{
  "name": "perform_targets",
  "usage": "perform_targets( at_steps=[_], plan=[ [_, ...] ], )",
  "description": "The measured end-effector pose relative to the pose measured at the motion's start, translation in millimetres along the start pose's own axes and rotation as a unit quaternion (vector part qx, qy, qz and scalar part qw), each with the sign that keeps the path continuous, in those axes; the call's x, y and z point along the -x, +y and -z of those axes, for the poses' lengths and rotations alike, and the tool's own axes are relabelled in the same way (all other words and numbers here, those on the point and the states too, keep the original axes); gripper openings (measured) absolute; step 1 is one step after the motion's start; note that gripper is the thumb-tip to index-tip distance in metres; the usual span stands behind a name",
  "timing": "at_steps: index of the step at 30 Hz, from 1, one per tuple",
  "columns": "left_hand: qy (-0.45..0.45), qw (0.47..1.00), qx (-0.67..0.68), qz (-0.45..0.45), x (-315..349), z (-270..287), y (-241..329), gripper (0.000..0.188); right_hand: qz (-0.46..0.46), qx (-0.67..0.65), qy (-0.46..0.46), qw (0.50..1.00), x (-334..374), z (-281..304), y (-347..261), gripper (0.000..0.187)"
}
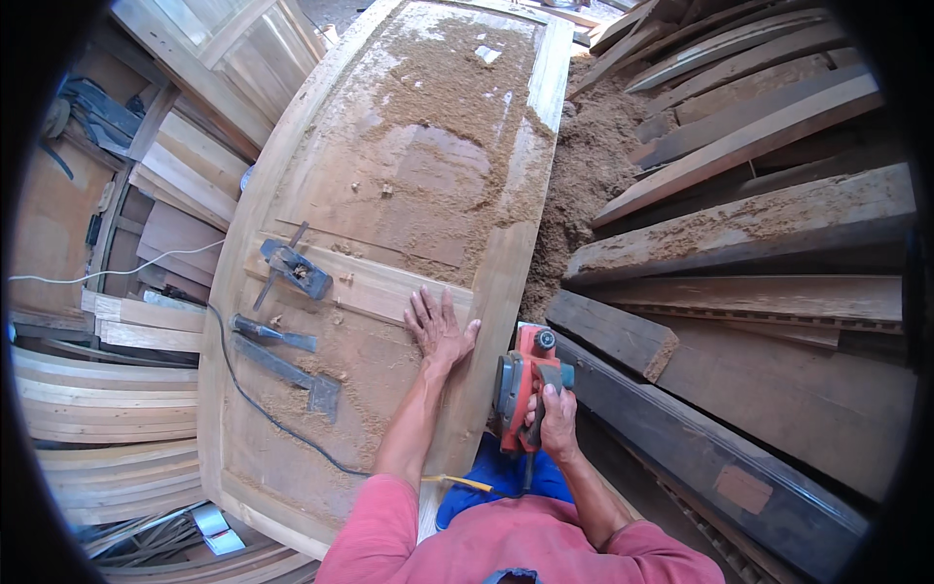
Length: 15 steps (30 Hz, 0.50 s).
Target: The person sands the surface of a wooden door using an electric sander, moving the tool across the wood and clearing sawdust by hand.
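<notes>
My right hand (558,419) is wrapped round the handle of a red electric planer (516,404) at the right edge of a wooden door panel (501,277). My left hand (441,329) lies flat with its fingers spread on the panel's crosspiece (375,282), holding nothing. Left of that hand, a small hand plane (297,270) with a crossbar rests on the crosspiece. Nearer to me lie a chisel (277,334) and a hammer-like tool (292,373) with a broad flat head. Whether the planer's sole touches the wood is hidden.
Sawdust and shavings (428,78) cover much of the panel's far half and heap up along its right side (589,175). Timber planks (749,219) are stacked at the right, curved boards (107,404) at the left. A dark cable (268,419) crosses the panel toward my lap.
</notes>
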State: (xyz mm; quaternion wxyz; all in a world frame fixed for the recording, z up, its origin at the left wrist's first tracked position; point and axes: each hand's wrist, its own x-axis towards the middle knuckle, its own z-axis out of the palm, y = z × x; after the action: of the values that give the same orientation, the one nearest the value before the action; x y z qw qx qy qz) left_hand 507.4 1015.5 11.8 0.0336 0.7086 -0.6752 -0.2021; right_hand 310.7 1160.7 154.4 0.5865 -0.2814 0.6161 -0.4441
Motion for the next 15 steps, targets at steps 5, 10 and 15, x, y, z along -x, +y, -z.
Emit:
perform_targets(
  at_steps=[5,10,15],
  plan=[
    [0.030,0.999,-0.027,0.015,-13,-3,-10,0.102,0.010,0.001,0.015,1.000,-2,2,2,0.045],
    [0.135,0.986,-0.079,0.059,-32,13,-72,0.086,0.024,-0.006,0.002,1.000,-3,-3,-1,0.040],
    [0.219,0.964,-0.148,0.033,-7,5,-136,0.083,-0.017,-0.023,0.011,1.000,-4,-3,12,0.037]
  ],
)
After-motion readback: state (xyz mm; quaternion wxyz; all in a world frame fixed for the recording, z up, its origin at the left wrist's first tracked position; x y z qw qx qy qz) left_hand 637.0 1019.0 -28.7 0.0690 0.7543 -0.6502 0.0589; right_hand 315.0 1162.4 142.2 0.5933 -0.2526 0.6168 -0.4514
